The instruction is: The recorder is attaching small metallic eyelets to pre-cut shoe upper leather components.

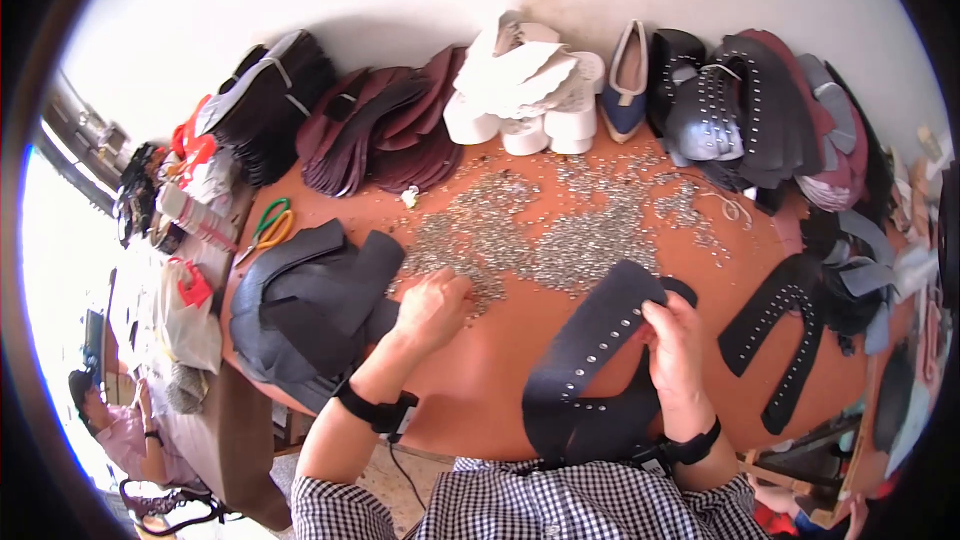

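Note:
My right hand grips one end of a black U-shaped shoe upper, thumb on top. A row of silver eyelets runs along the piece, and its lower part hangs over the table's front edge by my lap. My left hand is closed, knuckles up, at the near left edge of a wide scatter of small silver metal pieces, which look like eyelets. Its fingertips are too hidden to show what they hold. Left of that hand lies a pile of plain black upper pieces.
Scissors with green and orange handles lie at the left. Along the back stand maroon pieces, white heels, a blue shoe and studded black uppers. Another studded upper lies right. A person sits far left.

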Motion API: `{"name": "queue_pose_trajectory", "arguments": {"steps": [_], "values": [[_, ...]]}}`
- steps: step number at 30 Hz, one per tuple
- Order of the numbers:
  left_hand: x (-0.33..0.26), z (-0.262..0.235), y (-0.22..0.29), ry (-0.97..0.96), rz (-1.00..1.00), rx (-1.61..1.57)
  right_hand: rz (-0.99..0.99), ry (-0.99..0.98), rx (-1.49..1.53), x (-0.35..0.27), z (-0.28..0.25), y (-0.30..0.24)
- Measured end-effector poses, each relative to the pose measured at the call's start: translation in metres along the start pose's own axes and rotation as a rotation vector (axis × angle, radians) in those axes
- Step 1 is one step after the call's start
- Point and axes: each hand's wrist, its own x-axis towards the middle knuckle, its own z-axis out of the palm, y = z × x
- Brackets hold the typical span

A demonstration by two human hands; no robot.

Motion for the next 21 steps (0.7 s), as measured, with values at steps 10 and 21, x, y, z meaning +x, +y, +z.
{"name": "queue_pose_trajectory", "arguments": {"steps": [10, 21], "values": [[-0.007, 0.000, -0.006, 0.029, 0.164, 0.108, -0.229, -0.012, -0.437, 0.036, 0.000, -0.006], [-0.001, -0.002, 0.002, -0.093, 0.123, 0.240, -0.305, 0.028, -0.994, 0.064, -0.044, -0.011]]}}
